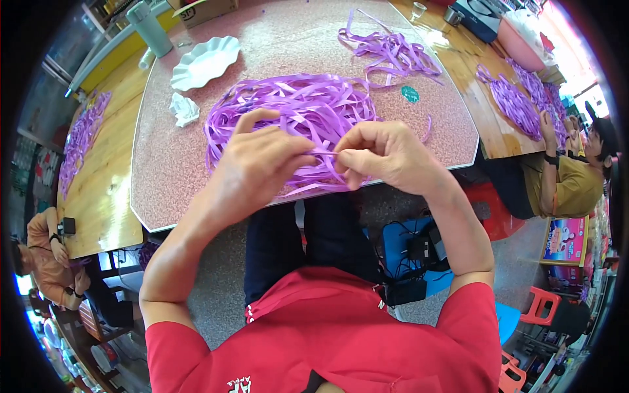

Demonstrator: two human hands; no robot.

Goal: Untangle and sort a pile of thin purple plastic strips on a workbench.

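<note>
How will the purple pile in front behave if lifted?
Likely floppy: the purple pile is loose ribbon lying in bends and loops. Probably light for its bulk, since the strips look thin and flat. It may tangle or trail strands, as loops cross all over.

The left hand (262, 157) hides some of the purple ribbon pile (298, 98), while the upper edge cuts off the cardboard box (204, 10).

On the table (173, 173), the tissue (184, 110) lies left of the ribbon heap (308, 98).
</note>
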